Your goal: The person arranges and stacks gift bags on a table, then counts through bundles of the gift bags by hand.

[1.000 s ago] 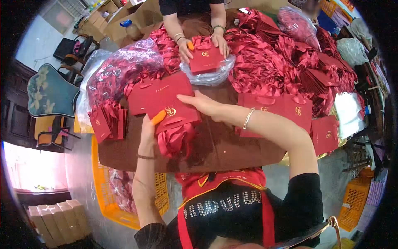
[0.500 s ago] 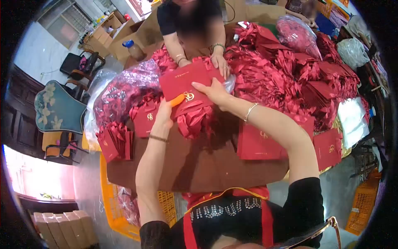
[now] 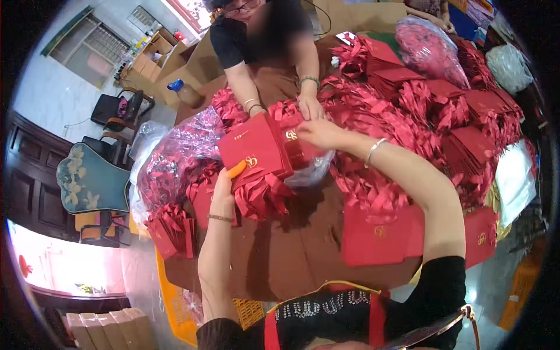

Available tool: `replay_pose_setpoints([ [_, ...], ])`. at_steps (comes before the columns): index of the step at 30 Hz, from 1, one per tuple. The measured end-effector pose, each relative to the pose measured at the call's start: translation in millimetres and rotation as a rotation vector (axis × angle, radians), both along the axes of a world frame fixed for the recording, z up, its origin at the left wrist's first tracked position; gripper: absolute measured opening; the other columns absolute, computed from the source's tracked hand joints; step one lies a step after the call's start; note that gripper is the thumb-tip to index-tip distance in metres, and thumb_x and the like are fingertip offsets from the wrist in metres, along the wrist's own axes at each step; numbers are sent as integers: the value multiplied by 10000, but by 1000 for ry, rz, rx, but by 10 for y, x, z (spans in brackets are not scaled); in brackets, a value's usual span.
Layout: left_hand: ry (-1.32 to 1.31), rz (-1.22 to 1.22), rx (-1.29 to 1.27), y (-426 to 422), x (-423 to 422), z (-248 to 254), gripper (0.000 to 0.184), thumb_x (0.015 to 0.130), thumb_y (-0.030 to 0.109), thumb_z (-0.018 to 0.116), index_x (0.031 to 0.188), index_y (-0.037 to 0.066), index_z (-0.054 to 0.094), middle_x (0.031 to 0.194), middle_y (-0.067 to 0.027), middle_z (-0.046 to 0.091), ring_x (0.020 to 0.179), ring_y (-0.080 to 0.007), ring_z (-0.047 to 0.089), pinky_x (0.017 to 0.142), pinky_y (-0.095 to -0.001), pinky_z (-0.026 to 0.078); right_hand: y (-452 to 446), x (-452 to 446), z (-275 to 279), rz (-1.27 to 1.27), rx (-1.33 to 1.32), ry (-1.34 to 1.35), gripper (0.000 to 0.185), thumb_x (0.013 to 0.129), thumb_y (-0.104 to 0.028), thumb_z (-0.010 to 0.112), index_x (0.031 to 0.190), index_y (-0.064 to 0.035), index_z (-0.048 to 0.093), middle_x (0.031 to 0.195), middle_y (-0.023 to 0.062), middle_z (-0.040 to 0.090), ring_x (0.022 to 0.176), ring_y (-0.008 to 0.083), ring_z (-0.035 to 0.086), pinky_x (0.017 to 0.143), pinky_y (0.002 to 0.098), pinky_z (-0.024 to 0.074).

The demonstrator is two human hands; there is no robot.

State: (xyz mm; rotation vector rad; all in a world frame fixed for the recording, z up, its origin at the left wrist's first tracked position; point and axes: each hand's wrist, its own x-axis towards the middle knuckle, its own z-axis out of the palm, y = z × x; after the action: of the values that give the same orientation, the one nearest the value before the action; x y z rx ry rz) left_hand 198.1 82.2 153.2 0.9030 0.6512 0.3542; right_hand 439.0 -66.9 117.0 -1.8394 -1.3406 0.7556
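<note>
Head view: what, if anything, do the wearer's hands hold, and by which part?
The left hand holds a stack of red bags by its left edge, near the ribbons. Whether the right hand grips anything cannot be told.

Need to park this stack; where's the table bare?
Brown cloth tabletop looks bare nearest the wearer, between the left forearm and the flat red bags. Crowded: far right, under heaped red ribbon-handled bags; left, around the clear plastic sack.

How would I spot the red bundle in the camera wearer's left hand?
Start at the brown table in the middle. Near the other person's hand, the wearer's left hand grips a bundle of red bags, ribbon loops hanging toward the wearer. Of all the red bags around, only this bundle shows an orange-covered thumb beside its gold logo.
</note>
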Motion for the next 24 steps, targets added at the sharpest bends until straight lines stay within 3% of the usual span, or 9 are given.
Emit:
replay_pose_setpoints([
  [2, 23, 1, 109, 71, -47, 87, 242, 851, 101, 571, 1075, 9, 571, 1045, -115, 624, 909, -238, 630, 819, -375, 524, 175, 145, -467, 338, 41, -604, 401, 816, -370, 523, 1090, -82, 573, 926, 137, 592, 851, 283, 579, 729, 404, 487],
  [3, 75, 9, 107, 80, -50, 201, 279, 837, 77, 581, 1105, 4, 556, 1059, -110, 615, 932, -235, 617, 841, -364, 507, -29, -126, 68, 305, -144, -694, 386, 812, -369, 537, 1107, -123, 578, 1000, 135, 584, 920, 279, 572, 764, 419, 483],
  [4, 134, 21, 95, 71, -92, 276, 321, 822, 53, 591, 1135, 0, 541, 1073, -105, 605, 955, -232, 604, 862, -352, 491, -85, -227, -22, 184, -34, -707, 367, 801, -369, 555, 1086, -140, 585, 1019, 123, 563, 939, 286, 559, 779, 427, 479],
  [10, 78, 69, 115, 295, -73, -72, 316, 793, 43, 627, 1100, 2, 565, 1053, -80, 612, 933, -189, 603, 823, -306, 490, -157, -252, -175, 344, -49, -731, 433, 782, -375, 595, 1126, -112, 560, 1105, 120, 509, 1044, 299, 492, 857, 452, 429],
  [13, 66, 70, 67, 275, 58, -126, 280, 833, 87, 587, 1098, -1, 559, 1044, -104, 614, 893, -226, 626, 798, -355, 530, -259, -195, -202, 315, 20, -733, 434, 783, -360, 598, 1122, -93, 553, 1103, 128, 502, 1041, 305, 486, 850, 427, 440],
  [14, 68, 54, 204, 277, 68, -199, 287, 840, 111, 585, 1103, 0, 554, 1041, -111, 615, 882, -240, 630, 759, -374, 546, -342, -184, -218, 286, 75, -725, 430, 785, -351, 599, 1119, -85, 550, 1105, 132, 499, 1045, 309, 481, 853, 415, 442],
  [18, 62, 4, 60, 182, 109, -93, 286, 847, 141, 576, 1104, 16, 557, 1032, -116, 625, 869, -266, 640, 737, -385, 555, -563, -226, -92, 293, -53, -680, 417, 768, -320, 627, 1116, -103, 555, 1221, 164, 438, 1103, 333, 464, 854, 432, 446],
  [22, 110, 3, 127, 229, 230, -172, 262, 854, 137, 570, 1090, 24, 565, 1033, -113, 628, 888, -256, 636, 791, -380, 536, -736, -257, 10, 349, -218, -526, 439, 761, -339, 635, 1131, -115, 558, 1299, 178, 389, 1137, 327, 449, 887, 432, 423],
  [24, 106, -8, 97, 201, 365, -178, 261, 848, 120, 577, 1091, 26, 564, 1037, -111, 626, 892, -250, 633, 801, -378, 531, -806, -247, -4, 401, -151, -644, 478, 737, -355, 648, 1123, -91, 552, 1305, 195, 394, 1150, 338, 446, 905, 423, 408],
])
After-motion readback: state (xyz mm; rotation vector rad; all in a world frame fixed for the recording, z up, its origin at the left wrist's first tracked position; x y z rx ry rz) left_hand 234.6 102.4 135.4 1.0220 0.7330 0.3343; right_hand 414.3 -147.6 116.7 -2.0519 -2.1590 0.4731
